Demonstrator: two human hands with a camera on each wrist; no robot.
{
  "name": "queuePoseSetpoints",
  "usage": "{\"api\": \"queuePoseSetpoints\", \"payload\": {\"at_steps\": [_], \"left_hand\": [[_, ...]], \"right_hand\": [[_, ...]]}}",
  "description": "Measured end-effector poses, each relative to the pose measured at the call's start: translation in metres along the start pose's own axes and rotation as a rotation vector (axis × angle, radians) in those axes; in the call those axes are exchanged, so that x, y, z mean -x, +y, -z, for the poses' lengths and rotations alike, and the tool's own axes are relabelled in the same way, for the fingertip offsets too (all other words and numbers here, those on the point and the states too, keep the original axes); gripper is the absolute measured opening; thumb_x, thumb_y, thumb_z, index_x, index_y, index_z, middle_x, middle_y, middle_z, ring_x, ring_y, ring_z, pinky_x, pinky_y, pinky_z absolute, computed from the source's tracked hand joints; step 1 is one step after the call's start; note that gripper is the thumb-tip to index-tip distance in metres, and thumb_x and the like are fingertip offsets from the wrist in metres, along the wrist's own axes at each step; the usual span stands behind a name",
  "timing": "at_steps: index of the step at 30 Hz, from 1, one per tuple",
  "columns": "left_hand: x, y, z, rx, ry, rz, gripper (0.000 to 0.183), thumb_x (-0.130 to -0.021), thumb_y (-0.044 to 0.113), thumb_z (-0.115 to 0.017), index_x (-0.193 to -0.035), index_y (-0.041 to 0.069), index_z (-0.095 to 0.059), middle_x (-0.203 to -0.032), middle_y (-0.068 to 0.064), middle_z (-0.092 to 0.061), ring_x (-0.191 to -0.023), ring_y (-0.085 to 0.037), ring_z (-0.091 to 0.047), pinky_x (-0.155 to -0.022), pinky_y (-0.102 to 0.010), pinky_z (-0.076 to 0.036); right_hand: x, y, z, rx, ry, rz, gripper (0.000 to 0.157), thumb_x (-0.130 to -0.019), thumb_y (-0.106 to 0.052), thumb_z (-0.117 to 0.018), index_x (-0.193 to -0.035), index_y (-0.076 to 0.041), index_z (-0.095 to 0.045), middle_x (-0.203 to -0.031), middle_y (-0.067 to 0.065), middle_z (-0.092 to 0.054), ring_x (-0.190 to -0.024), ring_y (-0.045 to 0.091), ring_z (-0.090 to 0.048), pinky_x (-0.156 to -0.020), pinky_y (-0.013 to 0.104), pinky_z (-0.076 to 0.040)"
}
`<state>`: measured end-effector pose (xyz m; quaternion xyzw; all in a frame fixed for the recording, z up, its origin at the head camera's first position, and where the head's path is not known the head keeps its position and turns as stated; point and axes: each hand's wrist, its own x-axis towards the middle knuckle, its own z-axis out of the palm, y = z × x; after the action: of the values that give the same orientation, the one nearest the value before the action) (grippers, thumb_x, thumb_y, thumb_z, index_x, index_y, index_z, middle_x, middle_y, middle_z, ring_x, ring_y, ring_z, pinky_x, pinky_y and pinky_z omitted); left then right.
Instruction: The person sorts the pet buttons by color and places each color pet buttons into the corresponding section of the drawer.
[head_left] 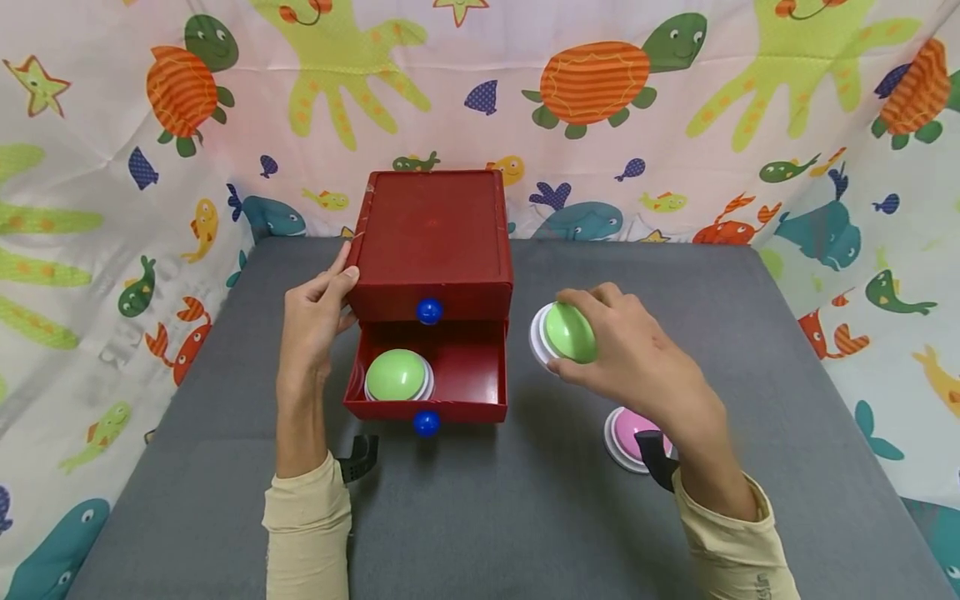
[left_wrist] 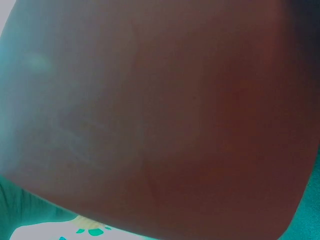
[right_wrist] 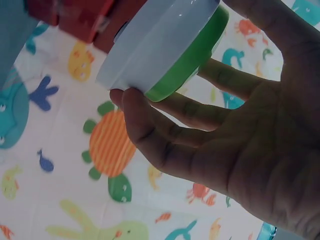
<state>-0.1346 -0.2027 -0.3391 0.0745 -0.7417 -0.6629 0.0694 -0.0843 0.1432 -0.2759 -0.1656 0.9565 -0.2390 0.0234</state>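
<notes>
A small red two-drawer box (head_left: pixel 435 225) stands on the grey table, its lower drawer (head_left: pixel 472 371) pulled out and its upper one closed. In the left part of that drawer sits a green-topped buzzer button (head_left: pixel 395 375) with a white base. My left hand (head_left: pixel 311 325) rests against the box's left side, the thumb near the top front edge; red plastic fills most of the left wrist view. Right of the box, my right hand (head_left: pixel 637 350) holds a second green buzzer button (head_left: pixel 572 332) above the table, tilted, fingers and thumb around its rim.
A pink buzzer button (head_left: pixel 630 433) lies on the table (head_left: pixel 480 517) under my right wrist, partly hidden by the black wrist mount (head_left: pixel 656 460). Blue round knobs stick out from both drawer fronts. A sea-animal print curtain (head_left: pixel 465 83) surrounds the back and sides.
</notes>
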Motion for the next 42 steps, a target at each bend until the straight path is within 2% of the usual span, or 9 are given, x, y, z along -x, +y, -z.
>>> {"api": "queuePoseSetpoints", "payload": {"at_steps": [7, 12, 19, 25, 28, 35, 42], "left_hand": [[0.001, 0.0, 0.002, 0.021, -0.003, 0.002, 0.049, -0.104, 0.042, -0.06, -0.147, 0.02, -0.06, -0.162, 0.017, -0.047, -0.148, -0.032, -0.051, -0.109, -0.055, -0.048], [0.0, 0.0, 0.002, 0.007, -0.005, 0.004, 0.049, -0.105, 0.043, -0.06, -0.147, 0.018, -0.06, -0.162, 0.017, -0.047, -0.148, -0.031, -0.051, -0.11, -0.055, -0.048], [0.0, 0.0, 0.001, -0.01, 0.005, 0.013, 0.048, -0.105, 0.043, -0.059, -0.144, 0.016, -0.063, -0.161, 0.017, -0.047, -0.148, -0.031, -0.052, -0.11, -0.055, -0.049], [0.0, 0.0, 0.001, 0.0, 0.002, 0.009, 0.048, -0.105, 0.043, -0.059, -0.146, 0.019, -0.062, -0.162, 0.016, -0.047, -0.148, -0.031, -0.051, -0.11, -0.055, -0.048], [0.0, 0.001, 0.001, 0.0, 0.006, 0.009, 0.047, -0.105, 0.044, -0.059, -0.147, 0.022, -0.06, -0.162, 0.016, -0.047, -0.149, -0.031, -0.051, -0.111, -0.055, -0.048], [0.0, 0.0, 0.001, -0.02, 0.001, 0.021, 0.049, -0.105, 0.044, -0.058, -0.149, 0.023, -0.058, -0.163, 0.017, -0.046, -0.15, -0.031, -0.05, -0.111, -0.054, -0.049], [0.001, 0.0, 0.0, -0.015, -0.004, 0.012, 0.049, -0.105, 0.044, -0.059, -0.144, 0.015, -0.064, -0.162, 0.017, -0.046, -0.149, -0.031, -0.05, -0.11, -0.054, -0.049]], "right_hand": [[-0.014, -0.027, -0.025, -0.008, -0.01, 0.1, 0.076, -0.077, -0.024, -0.091, -0.144, -0.009, -0.058, -0.141, 0.015, -0.061, -0.121, 0.035, -0.059, -0.091, 0.048, -0.063], [-0.024, -0.045, -0.041, -0.024, -0.043, 0.147, 0.077, -0.076, -0.024, -0.093, -0.142, -0.007, -0.058, -0.137, 0.014, -0.063, -0.118, 0.031, -0.061, -0.089, 0.043, -0.065], [-0.033, -0.061, -0.058, 0.052, -0.039, 0.226, 0.071, -0.079, -0.026, -0.092, -0.139, -0.005, -0.062, -0.131, 0.014, -0.066, -0.112, 0.031, -0.061, -0.09, 0.04, -0.063], [-0.04, -0.067, -0.073, 0.179, -0.063, 0.236, 0.068, -0.078, -0.029, -0.093, -0.135, -0.004, -0.066, -0.122, 0.015, -0.07, -0.108, 0.031, -0.063, -0.091, 0.041, -0.061], [-0.045, -0.071, -0.078, 0.224, -0.077, 0.237, 0.062, -0.077, -0.031, -0.093, -0.128, -0.004, -0.07, -0.113, 0.014, -0.072, -0.101, 0.03, -0.064, -0.086, 0.04, -0.06], [-0.052, -0.068, -0.089, 0.26, -0.159, 0.206, 0.051, -0.08, -0.029, -0.09, -0.12, -0.004, -0.071, -0.102, 0.011, -0.071, -0.087, 0.024, -0.064, -0.073, 0.037, -0.06], [-0.054, -0.065, -0.087, 0.259, -0.237, 0.191, 0.048, -0.081, -0.028, -0.09, -0.119, -0.006, -0.07, -0.104, 0.011, -0.071, -0.091, 0.022, -0.063, -0.075, 0.037, -0.062]]}}
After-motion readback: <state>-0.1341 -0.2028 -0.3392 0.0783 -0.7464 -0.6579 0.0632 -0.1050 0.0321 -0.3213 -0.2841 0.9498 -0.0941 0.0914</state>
